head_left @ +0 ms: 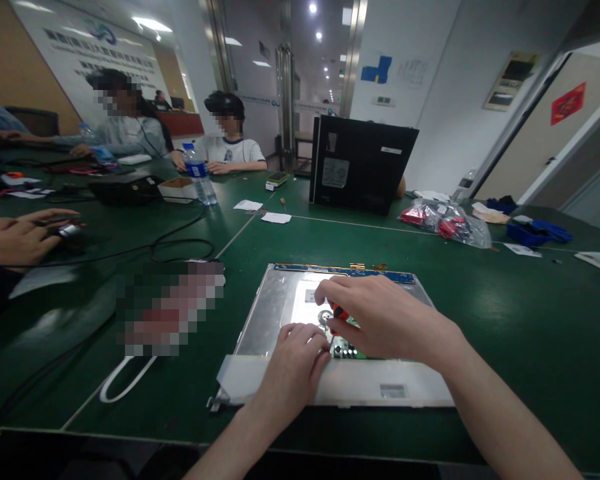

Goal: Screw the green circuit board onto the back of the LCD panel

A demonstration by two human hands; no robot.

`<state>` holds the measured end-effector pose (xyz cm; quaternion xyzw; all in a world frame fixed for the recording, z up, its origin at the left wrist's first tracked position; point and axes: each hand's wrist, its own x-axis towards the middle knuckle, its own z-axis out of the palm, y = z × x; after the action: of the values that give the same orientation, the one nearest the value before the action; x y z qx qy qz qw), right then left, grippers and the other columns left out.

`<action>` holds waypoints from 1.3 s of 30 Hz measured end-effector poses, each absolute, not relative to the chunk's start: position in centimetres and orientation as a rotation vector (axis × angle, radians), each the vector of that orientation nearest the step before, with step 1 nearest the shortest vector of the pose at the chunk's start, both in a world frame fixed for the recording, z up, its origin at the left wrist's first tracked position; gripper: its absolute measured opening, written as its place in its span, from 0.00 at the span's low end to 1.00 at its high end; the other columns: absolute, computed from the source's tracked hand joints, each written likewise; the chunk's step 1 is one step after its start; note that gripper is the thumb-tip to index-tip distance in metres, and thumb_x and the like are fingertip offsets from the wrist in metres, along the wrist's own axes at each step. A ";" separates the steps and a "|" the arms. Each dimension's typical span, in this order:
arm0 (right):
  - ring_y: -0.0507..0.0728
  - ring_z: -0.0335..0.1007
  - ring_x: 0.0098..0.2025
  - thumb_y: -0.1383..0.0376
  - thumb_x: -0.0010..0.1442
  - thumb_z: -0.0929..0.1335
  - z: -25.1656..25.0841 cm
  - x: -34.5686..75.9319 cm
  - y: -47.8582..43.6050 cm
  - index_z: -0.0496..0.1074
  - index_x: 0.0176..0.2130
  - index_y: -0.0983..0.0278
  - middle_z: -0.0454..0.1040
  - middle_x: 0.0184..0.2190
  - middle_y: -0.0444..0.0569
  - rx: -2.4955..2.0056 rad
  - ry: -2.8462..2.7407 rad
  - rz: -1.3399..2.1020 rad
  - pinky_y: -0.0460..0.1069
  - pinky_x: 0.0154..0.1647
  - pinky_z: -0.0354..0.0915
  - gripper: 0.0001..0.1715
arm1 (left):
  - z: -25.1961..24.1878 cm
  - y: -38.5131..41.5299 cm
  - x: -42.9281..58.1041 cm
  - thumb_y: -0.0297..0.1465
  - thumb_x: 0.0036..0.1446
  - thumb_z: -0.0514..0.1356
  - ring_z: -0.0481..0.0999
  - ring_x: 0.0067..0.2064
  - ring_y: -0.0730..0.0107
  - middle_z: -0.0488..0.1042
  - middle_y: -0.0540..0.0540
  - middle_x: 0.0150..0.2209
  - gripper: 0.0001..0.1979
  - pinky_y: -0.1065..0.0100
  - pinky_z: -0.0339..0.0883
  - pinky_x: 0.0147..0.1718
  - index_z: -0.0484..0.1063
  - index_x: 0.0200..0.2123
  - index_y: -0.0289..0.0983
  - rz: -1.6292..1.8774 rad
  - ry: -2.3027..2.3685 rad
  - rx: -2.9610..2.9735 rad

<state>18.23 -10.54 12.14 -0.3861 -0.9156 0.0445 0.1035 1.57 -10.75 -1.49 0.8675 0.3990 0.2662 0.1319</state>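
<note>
An opened flat display panel [263, 320] lies on the green table in front of me, with a thin blue circuit strip [405, 275] along its far edge. My right hand [380, 310] grips a red and black screwdriver [337, 321] that points down at a green circuit board [350, 351] on the panel. Close beside the screwdriver's lower end is my left hand [300, 353]. Its fingers are curled and pressed together at the board's left edge; what they hold, if anything, is hidden. A pale strip [360, 383] runs along the near side of the panel.
A black monitor or computer case [363, 167] stands at the back. Red items in a plastic bag [447, 223] lie right of it, near blue gloves [537, 231]. A water bottle [200, 177], cables and a blurred object [175, 307] are leftward. A co-worker's hand [23, 237] is at far left.
</note>
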 end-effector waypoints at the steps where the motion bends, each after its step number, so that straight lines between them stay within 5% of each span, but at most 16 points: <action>1: 0.54 0.68 0.37 0.69 0.59 0.63 12.2 18.2 -10.6 0.65 0.45 0.63 0.73 0.42 0.48 -1.142 -2.702 0.130 0.48 0.31 0.57 0.12 | -1.5 -10.7 1.6 0.21 0.53 0.56 0.69 0.40 0.63 0.72 0.49 0.35 0.08 0.59 0.58 0.43 0.69 0.33 0.39 0.767 1.160 2.519; 39: 0.54 0.69 0.32 0.65 0.60 0.65 11.9 18.1 -10.3 0.65 0.42 0.64 0.74 0.36 0.47 -1.278 -2.698 -0.044 0.48 0.25 0.49 0.09 | -1.5 -10.9 1.6 0.21 0.53 0.55 0.68 0.41 0.64 0.71 0.49 0.36 0.07 0.59 0.57 0.44 0.68 0.33 0.39 0.773 1.146 2.485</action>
<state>18.12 -10.28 11.87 -0.4268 -0.9009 -0.0146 0.0776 1.55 -10.91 -1.51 0.8642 0.3985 0.2689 0.1482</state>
